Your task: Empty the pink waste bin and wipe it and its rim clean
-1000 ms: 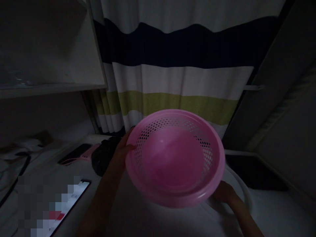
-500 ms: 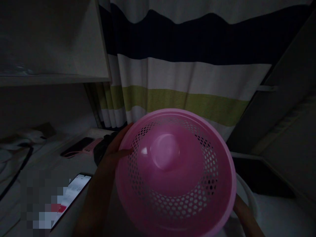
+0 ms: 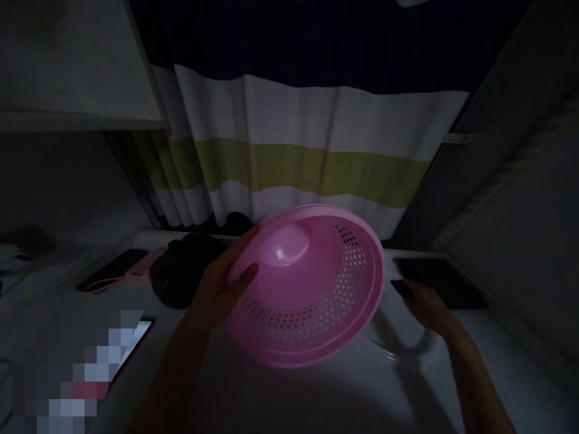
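Observation:
A pink plastic colander (image 3: 307, 289) with a perforated wall tilts in front of me, its inside facing me. My left hand (image 3: 226, 289) grips its left rim, thumb on the inner side and fingers behind. To the right, apart from the colander, my right hand (image 3: 423, 304) reaches leftward with its dark, shadowed fingers extended, and I see nothing held in it. Below that hand is a pale round bowl-like thing (image 3: 391, 355), partly hidden by the colander and blurred in the dim light.
On the white tabletop (image 3: 280, 398), a black bunched bag (image 3: 181, 271) lies left of the colander. Near it are a dark phone-like slab (image 3: 113, 269), a pink strapped item (image 3: 145, 265) and a lit phone (image 3: 131, 349). A dark flat panel (image 3: 443, 283) lies right; a striped curtain (image 3: 289, 120) hangs behind.
My right hand has let go of the colander's right side and is now apart from it. The colander has turned leftward and moved farther from me, still in my left hand.

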`<state>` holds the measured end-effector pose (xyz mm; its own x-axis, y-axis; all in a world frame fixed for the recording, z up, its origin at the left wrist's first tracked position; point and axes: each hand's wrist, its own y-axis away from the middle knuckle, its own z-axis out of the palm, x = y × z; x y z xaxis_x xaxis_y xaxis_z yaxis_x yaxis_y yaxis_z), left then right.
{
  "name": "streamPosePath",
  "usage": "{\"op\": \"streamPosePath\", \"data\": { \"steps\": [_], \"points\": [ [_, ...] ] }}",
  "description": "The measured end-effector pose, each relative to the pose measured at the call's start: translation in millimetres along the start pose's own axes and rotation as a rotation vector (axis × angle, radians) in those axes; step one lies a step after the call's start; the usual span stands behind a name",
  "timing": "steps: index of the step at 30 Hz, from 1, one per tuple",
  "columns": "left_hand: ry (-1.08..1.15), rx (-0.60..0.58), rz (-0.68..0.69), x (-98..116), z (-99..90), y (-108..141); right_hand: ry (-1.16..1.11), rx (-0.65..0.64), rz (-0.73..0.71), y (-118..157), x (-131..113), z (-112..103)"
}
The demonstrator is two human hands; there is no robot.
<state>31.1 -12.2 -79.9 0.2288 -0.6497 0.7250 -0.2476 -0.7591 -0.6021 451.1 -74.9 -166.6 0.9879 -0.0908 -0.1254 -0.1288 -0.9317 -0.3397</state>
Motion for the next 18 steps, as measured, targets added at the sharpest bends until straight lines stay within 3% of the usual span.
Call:
{"op": "streamPosePath", "data": {
  "steps": [3,4,6,9,12,15,18],
  "points": [
    [-0.04,-0.065,0.054,-1.4,10.8,-0.7,-0.018,0.27,-0.013,19.6,-18.0,-56.5],
    [-0.041,-0.084,0.07,-1.0,14.0,-1.0,-0.035,0.374,-0.056,27.4,-31.1,-69.8],
    [-0.026,-0.112,0.089,0.2,19.1,-1.4,-0.093,0.452,-0.215,41.8,-60.7,-79.4],
    [0.004,-0.162,0.086,1.6,24.2,-0.7,-0.007,0.32,-0.528,56.4,-94.5,-52.5],
    [-0.013,-0.259,0.116,2.0,27.6,1.9,0.143,0.219,-0.647,64.5,-106.3,-3.3],
    [-0.053,-0.309,0.158,2.3,30.2,4.8,0.228,0.177,-0.639,71.8,-108.4,36.8],
    [-0.068,-0.32,0.18,3.0,31.4,6.3,0.244,0.171,-0.573,79.4,-111.3,59.3]
  ]
}}
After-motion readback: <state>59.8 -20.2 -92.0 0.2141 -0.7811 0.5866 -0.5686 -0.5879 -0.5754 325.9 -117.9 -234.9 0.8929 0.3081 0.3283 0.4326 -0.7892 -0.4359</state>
